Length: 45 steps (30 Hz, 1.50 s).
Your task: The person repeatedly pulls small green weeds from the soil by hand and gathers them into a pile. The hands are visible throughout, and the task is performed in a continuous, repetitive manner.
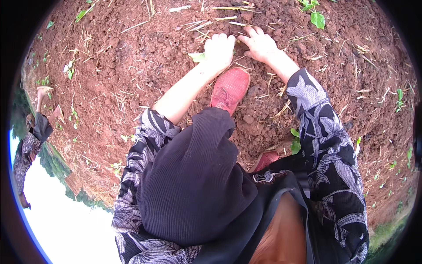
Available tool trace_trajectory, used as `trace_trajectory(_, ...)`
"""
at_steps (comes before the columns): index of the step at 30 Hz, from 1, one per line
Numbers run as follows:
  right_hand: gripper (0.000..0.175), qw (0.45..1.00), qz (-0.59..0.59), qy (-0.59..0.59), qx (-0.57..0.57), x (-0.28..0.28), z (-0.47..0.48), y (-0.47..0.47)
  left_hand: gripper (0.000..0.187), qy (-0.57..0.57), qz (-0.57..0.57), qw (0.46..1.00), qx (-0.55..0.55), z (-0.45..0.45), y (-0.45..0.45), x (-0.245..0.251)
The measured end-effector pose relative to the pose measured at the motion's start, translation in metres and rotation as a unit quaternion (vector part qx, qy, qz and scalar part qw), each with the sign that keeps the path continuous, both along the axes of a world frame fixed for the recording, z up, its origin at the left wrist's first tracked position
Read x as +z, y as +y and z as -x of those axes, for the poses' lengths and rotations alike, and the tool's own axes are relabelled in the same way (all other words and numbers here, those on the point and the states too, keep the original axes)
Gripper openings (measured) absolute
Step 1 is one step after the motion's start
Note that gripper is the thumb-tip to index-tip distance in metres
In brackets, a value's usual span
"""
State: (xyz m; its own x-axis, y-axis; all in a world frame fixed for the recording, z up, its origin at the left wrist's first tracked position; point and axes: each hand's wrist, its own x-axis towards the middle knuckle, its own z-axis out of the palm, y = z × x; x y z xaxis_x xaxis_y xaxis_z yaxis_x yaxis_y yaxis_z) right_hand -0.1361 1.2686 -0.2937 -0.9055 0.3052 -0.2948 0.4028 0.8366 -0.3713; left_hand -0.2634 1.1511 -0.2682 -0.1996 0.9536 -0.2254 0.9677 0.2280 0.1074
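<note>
My left hand is curled knuckles-up, low over loose reddish-brown soil. A pale green leaf sticks out from its outer side, and the rest of that plant is hidden inside the curled fingers. Just to the right, my right hand reaches down with fingers spread, its fingertips at the soil among bits of dry straw. No object shows in it. The two hands are close together but apart. Directly below them is the toe of a red lace-up shoe.
Dry straw lies scattered over the clods. Small green plants grow at the upper right, beside my right sleeve and along the left. My other red shoe is farther back. Another person stands barefoot at the far left.
</note>
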Motion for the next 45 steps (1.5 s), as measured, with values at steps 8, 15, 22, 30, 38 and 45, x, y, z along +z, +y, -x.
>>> trace_trajectory(8,0.015,0.995,0.003,0.057,-0.085,-0.032,0.031,0.03,0.024,-0.095,-0.023,0.995,-0.004,0.029,0.027,0.01)
trace_trajectory(15,0.024,0.949,0.239,0.156,-0.133,0.034,-0.014,0.101,0.013,-0.244,-0.19,0.949,0.057,0.005,0.208,0.051)
trace_trajectory(22,0.034,0.882,-0.007,0.152,-0.446,0.063,-0.117,0.244,0.035,-0.078,-0.15,0.98,-0.104,-0.04,0.386,-0.007)
trace_trajectory(30,0.051,0.895,0.097,0.027,-0.434,0.014,-0.105,0.307,0.037,-0.167,0.016,0.986,0.027,-0.053,0.456,-0.061)
trace_trajectory(38,0.069,0.909,-0.064,0.041,-0.411,-0.015,-0.073,0.441,0.017,-0.627,-0.067,0.737,0.243,0.054,0.462,0.007)
trace_trajectory(45,0.05,0.927,0.103,-0.14,-0.331,-0.023,-0.004,0.413,0.023,-0.456,-0.066,0.882,0.103,0.091,0.469,0.028)
